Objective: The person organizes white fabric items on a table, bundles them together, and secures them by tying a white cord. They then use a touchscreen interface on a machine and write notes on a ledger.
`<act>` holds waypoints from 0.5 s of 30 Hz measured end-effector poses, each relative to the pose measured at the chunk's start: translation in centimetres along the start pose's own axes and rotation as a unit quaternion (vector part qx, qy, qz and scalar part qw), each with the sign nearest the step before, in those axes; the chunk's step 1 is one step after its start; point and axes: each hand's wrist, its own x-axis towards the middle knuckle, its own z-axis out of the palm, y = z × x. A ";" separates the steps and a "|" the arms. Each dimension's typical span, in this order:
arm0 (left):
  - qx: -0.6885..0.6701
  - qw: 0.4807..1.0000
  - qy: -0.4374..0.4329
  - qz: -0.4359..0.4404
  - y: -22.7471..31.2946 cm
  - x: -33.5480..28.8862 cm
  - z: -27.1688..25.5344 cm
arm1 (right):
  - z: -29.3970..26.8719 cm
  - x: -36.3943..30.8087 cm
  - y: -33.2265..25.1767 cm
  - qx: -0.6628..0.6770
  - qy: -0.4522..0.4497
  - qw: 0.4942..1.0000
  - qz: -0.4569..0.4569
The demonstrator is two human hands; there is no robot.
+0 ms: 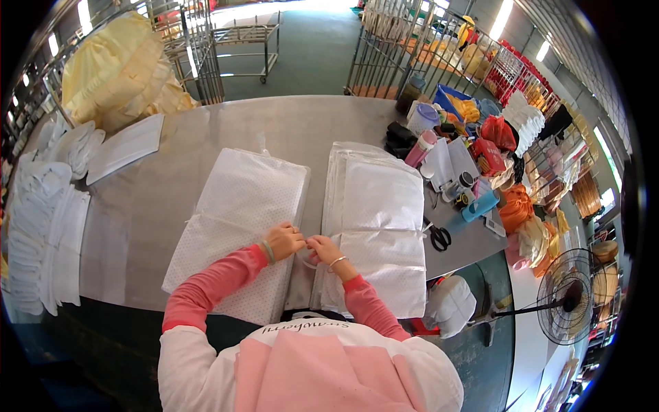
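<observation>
Seen from the head view, the person leans over the grey desk (123,226), both hands meeting above the gap between two stacks of white sheets. The left hand (283,242) is over the near right edge of the left stack (247,182), fingers curled and drawn close; the right hand (327,250) is beside the right stack's (384,196) left edge, its fingers narrowed to a pinch. A thin white strip (308,264) shows just below them; I can't tell which hand grips it. Scissors (440,238) lie just beside the right stack, near a blue bottle (482,204). White cloths (38,226) are piled along the desk's left end.
</observation>
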 end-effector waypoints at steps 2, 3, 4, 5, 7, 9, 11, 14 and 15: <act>0.032 0.996 0.038 0.079 0.2 0.3 -0.3 | 0.7 0.4 -0.7 0.079 -0.007 0.992 0.101; 0.029 0.993 0.059 0.095 0.4 0.5 -0.4 | 1.0 0.8 -0.5 0.130 -0.024 0.984 0.116; 0.025 0.991 0.079 0.110 0.5 0.6 -0.4 | 1.2 1.1 -0.2 0.180 -0.041 0.974 0.131; 0.026 0.991 0.079 0.109 0.4 0.5 -0.4 | 1.5 1.3 -0.3 0.179 -0.041 0.974 0.131; 0.038 0.995 0.045 0.082 0.4 0.2 -0.4 | 2.2 1.5 -0.4 0.168 -0.016 0.981 0.091; 0.034 0.996 0.060 0.062 0.9 0.7 -1.2 | 2.8 2.1 0.0 0.292 0.010 0.950 0.107; 0.033 0.996 0.075 0.040 1.1 0.5 -1.3 | 2.8 2.7 0.1 0.410 0.032 0.903 0.121; 0.045 0.997 0.040 -0.044 0.9 -0.8 -1.1 | 2.4 4.1 0.2 0.522 -0.017 0.822 0.228; 0.026 0.997 0.022 -0.074 0.8 -1.1 -1.5 | 2.3 4.7 0.6 0.561 -0.041 0.786 0.257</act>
